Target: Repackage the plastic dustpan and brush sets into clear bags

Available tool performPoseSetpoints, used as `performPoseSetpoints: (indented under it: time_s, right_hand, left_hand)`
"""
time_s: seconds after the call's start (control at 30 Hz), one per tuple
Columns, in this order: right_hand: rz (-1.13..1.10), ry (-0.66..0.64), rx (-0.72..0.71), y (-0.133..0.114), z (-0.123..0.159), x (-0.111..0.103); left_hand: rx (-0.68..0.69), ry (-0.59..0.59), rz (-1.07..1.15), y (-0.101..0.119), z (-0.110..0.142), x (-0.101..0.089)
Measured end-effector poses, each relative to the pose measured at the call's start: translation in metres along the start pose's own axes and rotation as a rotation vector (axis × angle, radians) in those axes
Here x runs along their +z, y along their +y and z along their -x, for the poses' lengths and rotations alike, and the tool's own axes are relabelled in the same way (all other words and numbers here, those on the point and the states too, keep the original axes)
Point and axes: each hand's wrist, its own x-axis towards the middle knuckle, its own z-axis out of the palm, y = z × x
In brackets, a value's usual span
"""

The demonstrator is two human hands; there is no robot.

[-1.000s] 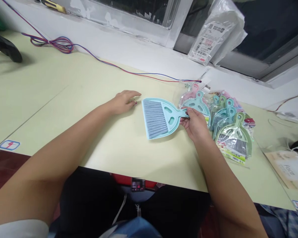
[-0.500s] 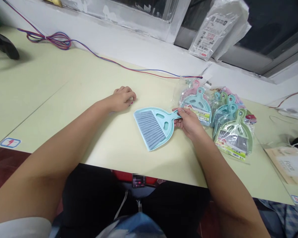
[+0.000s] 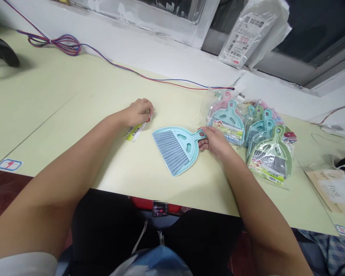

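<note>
Pale blue plastic makes up the brush-and-dustpan set [image 3: 183, 143] that lies in front of the person, its grey-blue bristles [image 3: 171, 151] nested inside the pan and fanned toward the left and the near edge of the table [image 3: 172, 107]. The right hand [image 3: 214, 142] grips the set by the end of its handle [image 3: 196, 137], thumb on top and the other fingers curled beneath, closed around it with hardly any gap. Whether the pan touches the tabletop or is held just above it cannot be told from this angle. Just beyond the wide end of the pan, apart from it, the left hand [image 3: 140, 111] has its fingers bent inward and drawn together on one end of a printed card [image 3: 135, 132], yellow-green and white with some red; the rest of the card slants out beneath the hand, partly hidden by it. Near the right hand, on its far side, lies a blue set in clear wrapping [image 3: 228, 119], with something pink behind it. Beside that, farther right, is a cluster of more wrapped sets, a green wrapped set [image 3: 271, 153] nearest the person. Red and blue cable [image 3: 66, 44] sits coiled at the back left.
</note>
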Motion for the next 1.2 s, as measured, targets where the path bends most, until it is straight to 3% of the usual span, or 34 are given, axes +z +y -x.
performPoseSetpoints:
  time_s: [0.07, 0.13, 0.23, 0.33, 0.4, 0.5, 0.57, 0.7, 0.87, 1.2]
  right_hand:
    - [0.193, 0.068, -0.099, -0.003, 0.008, -0.005]
    - [0.441, 0.176, -0.306, -0.007, 0.020, -0.008]
    - [0.696, 0.325, -0.618, -0.015, 0.045, -0.002]
    - [0.621, 0.347, -0.789, -0.019, 0.067, 0.014]
    - [0.484, 0.238, -0.869, -0.019, 0.075, 0.024]
    - [0.308, -0.064, -0.856, -0.015, 0.075, 0.032]
    - [0.248, -0.164, -0.789, -0.012, 0.071, 0.034]
    - [0.230, -0.194, -0.638, -0.011, 0.063, 0.030]
    - [0.246, -0.290, -0.551, -0.016, 0.057, 0.021]
    - [0.342, -0.288, -0.561, -0.016, 0.056, 0.019]
  left_hand:
    - [-0.066, 0.098, 0.172, 0.005, 0.003, -0.007]
    - [-0.094, 0.215, 0.331, 0.017, 0.007, -0.015]
    - [-0.022, 0.423, 0.496, 0.044, 0.013, -0.020]
    - [0.057, 0.566, 0.550, 0.078, 0.021, -0.012]
    - [0.085, 0.540, 0.559, 0.100, 0.027, 0.000]
    - [0.107, 0.412, 0.602, 0.127, 0.037, 0.019]
    - [0.105, 0.343, 0.648, 0.137, 0.042, 0.028]
    - [0.119, 0.256, 0.771, 0.141, 0.044, 0.031]
    - [0.062, 0.227, 0.805, 0.127, 0.039, 0.028]
    - [0.037, 0.114, 0.877, 0.126, 0.035, 0.033]
